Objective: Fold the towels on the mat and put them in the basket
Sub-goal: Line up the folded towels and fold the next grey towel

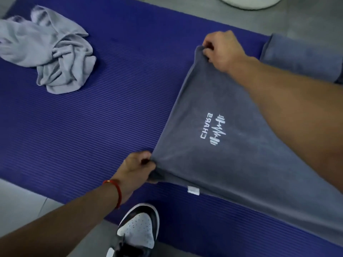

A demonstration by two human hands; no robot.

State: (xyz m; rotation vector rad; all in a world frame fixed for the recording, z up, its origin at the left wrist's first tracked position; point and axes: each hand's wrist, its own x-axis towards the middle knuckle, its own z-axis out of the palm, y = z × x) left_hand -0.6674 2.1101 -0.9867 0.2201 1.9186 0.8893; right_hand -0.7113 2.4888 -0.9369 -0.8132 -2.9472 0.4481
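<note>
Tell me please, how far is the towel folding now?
Early. Nothing finished shows. In hand: the left hand and right hand each pinch a corner of the dark grey towel on the mat. Left: the crumpled light grey towel; no basket clearly in view.

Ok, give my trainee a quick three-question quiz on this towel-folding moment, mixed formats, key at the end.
1. True or false: the left hand and the right hand each pinch a corner of the dark grey towel.
2. The light grey towel on the purple mat is: A) folded, B) crumpled, C) rolled.
3. Fill in: on the left wrist is a red ____.

Key: 1 true; 2 B; 3 bracelet.
</note>
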